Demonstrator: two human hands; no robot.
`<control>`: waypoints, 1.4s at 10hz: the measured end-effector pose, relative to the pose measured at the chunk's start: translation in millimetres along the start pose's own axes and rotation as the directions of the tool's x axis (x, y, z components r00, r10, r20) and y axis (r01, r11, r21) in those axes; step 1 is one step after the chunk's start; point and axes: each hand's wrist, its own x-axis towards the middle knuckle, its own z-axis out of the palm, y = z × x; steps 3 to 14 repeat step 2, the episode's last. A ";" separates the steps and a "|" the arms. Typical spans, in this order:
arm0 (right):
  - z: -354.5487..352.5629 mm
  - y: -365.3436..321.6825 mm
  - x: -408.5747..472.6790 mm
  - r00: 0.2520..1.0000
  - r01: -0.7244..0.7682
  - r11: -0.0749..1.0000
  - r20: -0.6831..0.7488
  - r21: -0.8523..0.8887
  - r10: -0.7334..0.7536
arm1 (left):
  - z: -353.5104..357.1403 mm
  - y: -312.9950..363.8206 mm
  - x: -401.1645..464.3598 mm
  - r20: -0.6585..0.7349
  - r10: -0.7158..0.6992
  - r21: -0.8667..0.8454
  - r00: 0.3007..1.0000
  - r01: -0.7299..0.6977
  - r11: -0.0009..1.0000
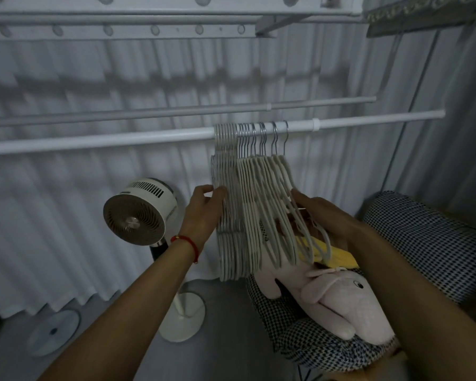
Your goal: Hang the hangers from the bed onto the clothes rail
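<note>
**Hangers bunched on rail, both hands at the stack**

Risk first. Hangers sit on the rail, hooks over it, packed tight at the left of the bunch and fanned out toward the right. Judgement: the loose right-hand ones are the weak spot. Their lower ends splay and cross over each other, so a pull on one could drag its neighbour's hook off the rail. A sideways squeeze from both hands could also tilt the stack and lift a hook clear. A plush toy and chair lie just below, so a dropped hanger would probably land there, not on the floor.

Left hand: fingers fairly straight, tips laid against the left face of the packed stack, thumb apart above. Pressing or steadying, not a wrap-round grip as far as visible.

Right hand: fingers curled in among the splayed lower bars on the right side; it appears to hold a few of them. Exactly how many cannot be told.

Fan stands to the left, well apart from the hangers.
</note>
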 end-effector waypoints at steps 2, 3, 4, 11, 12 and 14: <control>-0.8 -0.1 0.6 1.000 0.022 0.999 -0.021 0.039 -0.021 | -6.0 4.6 -12.0 -0.043 0.093 0.062 0.995 -0.090 0.994; -0.8 -0.1 0.6 1.000 0.022 0.999 -0.021 0.039 -0.021 | -6.0 4.6 -12.0 -0.043 0.093 0.062 0.995 -0.090 0.994; -0.8 -0.1 0.6 1.000 0.022 0.999 -0.021 0.039 -0.021 | -6.0 4.6 -12.0 -0.043 0.093 0.062 0.995 -0.090 0.994; -0.8 -0.1 0.6 1.000 0.022 0.999 -0.021 0.039 -0.021 | -6.0 4.6 -12.0 -0.043 0.093 0.062 0.995 -0.090 0.994; -0.8 -0.1 0.6 1.000 0.022 0.999 -0.021 0.039 -0.021 | -6.0 4.6 -12.0 -0.043 0.093 0.062 0.995 -0.090 0.994; -0.8 -0.1 0.6 1.000 0.022 0.999 -0.021 0.039 -0.021 | -6.0 4.6 -12.0 -0.043 0.093 0.062 0.995 -0.090 0.994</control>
